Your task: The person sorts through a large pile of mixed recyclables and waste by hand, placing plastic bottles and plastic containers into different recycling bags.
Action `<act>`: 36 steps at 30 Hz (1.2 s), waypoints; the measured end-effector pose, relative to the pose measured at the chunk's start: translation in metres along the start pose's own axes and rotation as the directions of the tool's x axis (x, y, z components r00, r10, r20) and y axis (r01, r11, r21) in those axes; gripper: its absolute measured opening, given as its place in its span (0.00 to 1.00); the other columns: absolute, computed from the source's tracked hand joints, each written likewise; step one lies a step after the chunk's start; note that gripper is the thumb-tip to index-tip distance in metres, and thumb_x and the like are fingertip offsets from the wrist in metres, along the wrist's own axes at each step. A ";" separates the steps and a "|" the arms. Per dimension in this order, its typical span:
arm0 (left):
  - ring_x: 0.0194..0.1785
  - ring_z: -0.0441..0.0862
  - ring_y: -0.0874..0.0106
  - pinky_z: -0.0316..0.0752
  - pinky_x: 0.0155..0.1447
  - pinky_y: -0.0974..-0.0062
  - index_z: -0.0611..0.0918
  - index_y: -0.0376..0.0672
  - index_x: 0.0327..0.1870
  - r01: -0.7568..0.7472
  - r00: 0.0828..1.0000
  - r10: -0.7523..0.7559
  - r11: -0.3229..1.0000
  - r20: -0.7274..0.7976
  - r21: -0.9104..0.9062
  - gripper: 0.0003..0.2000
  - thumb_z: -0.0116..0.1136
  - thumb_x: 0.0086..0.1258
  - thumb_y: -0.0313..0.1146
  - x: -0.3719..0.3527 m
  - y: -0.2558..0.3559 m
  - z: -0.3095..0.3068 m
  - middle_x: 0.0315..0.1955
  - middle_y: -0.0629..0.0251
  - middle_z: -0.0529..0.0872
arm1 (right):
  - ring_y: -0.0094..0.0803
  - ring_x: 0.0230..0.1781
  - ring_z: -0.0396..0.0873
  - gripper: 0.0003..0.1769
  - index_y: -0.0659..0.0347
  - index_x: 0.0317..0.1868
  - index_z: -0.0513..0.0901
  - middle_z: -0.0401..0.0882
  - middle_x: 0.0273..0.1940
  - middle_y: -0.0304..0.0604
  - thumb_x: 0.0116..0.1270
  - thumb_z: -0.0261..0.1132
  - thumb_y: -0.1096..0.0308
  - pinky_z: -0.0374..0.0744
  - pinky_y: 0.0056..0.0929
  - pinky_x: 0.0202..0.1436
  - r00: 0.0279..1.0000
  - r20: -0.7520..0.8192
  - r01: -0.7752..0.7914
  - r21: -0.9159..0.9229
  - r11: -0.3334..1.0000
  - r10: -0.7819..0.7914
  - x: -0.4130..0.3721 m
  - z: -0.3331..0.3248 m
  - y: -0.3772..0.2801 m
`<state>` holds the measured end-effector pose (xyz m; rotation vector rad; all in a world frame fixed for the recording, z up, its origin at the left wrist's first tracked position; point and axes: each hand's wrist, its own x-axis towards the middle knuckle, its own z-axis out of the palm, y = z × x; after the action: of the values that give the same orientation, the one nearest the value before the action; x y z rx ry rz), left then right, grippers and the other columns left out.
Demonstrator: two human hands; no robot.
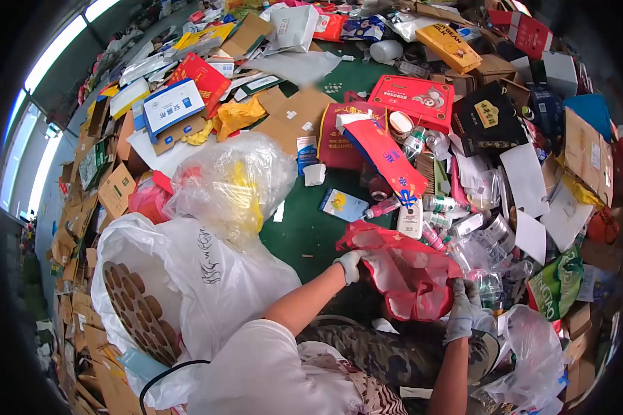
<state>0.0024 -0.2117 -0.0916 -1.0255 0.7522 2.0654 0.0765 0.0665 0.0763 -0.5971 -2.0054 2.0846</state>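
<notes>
Head cam view: the left hand (351, 265) has its gloved grip closed tight on the left edge of a red plastic bag (408, 277), and the right hand (460, 311) is clamped shut on its near right side. The bag is near, just right of centre. A white sack (214, 277) sits left, bottles (439, 204) just beyond, and there's green floor (304, 235) between.

A dark green floor (304, 238) shows between heaps of packaging waste (422, 104). Long windows (48, 55) at the left let in bright daylight, with flattened cardboard (76, 221) stacked below them.
</notes>
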 end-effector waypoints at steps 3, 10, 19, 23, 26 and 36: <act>0.30 0.79 0.65 0.76 0.34 0.67 0.79 0.38 0.34 -0.257 0.966 0.257 0.966 -0.035 0.005 0.06 0.56 0.62 0.31 -0.020 0.001 0.062 0.26 0.61 0.80 | 0.20 0.34 0.74 0.05 0.58 0.36 0.79 0.79 0.34 0.34 0.63 0.66 0.68 0.74 0.19 0.42 0.997 -0.077 -0.022 0.019 1.000 0.023 0.006 0.000 0.009; 0.28 0.79 0.69 0.81 0.36 0.71 0.75 0.41 0.34 -0.338 0.914 0.354 0.935 0.201 -0.108 0.03 0.48 0.64 0.27 -0.141 0.128 0.151 0.26 0.63 0.79 | 0.21 0.28 0.73 0.09 0.56 0.40 0.77 0.78 0.32 0.35 0.63 0.65 0.63 0.73 0.19 0.29 0.976 -0.217 0.066 0.303 0.951 0.001 0.010 -0.027 0.003; 0.34 0.82 0.63 0.81 0.43 0.66 0.75 0.37 0.35 -0.734 0.444 0.859 0.513 0.257 -0.445 0.03 0.49 0.63 0.25 -0.251 0.350 0.161 0.31 0.57 0.82 | 0.22 0.39 0.75 0.12 0.61 0.51 0.76 0.79 0.42 0.38 0.69 0.57 0.71 0.75 0.22 0.44 0.882 -0.416 0.158 -0.182 0.971 -0.222 -0.058 -0.108 -0.083; 0.35 0.83 0.64 0.82 0.43 0.66 0.77 0.37 0.36 -0.734 0.427 0.901 0.395 0.076 -0.552 0.07 0.45 0.67 0.28 -0.212 0.412 0.102 0.32 0.57 0.84 | 0.22 0.41 0.74 0.12 0.62 0.51 0.77 0.78 0.45 0.37 0.68 0.58 0.72 0.74 0.20 0.48 0.831 -0.506 0.138 -0.215 0.967 -0.231 -0.101 -0.187 -0.056; 0.37 0.83 0.61 0.81 0.45 0.64 0.77 0.35 0.41 -0.746 0.521 0.849 0.402 -0.088 -0.531 0.11 0.41 0.69 0.30 -0.131 0.442 0.030 0.33 0.54 0.84 | 0.21 0.41 0.73 0.11 0.63 0.50 0.78 0.78 0.44 0.36 0.68 0.58 0.74 0.73 0.20 0.49 0.850 -0.495 -0.020 -0.378 0.926 -0.184 -0.138 -0.251 -0.011; 0.55 0.75 0.61 0.71 0.58 0.66 0.63 0.43 0.65 -0.291 0.865 0.498 0.400 0.060 0.869 0.34 0.61 0.54 0.32 0.102 0.224 -0.059 0.53 0.56 0.75 | 0.23 0.45 0.74 0.13 0.64 0.50 0.76 0.77 0.45 0.38 0.65 0.61 0.74 0.72 0.22 0.53 0.710 -0.671 -0.436 -0.658 0.614 -0.214 -0.240 -0.273 -0.062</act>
<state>-0.1940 -0.3534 -0.1660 -0.4603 2.0670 1.5129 0.3958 0.2224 0.1740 -1.4417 -2.2657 0.5926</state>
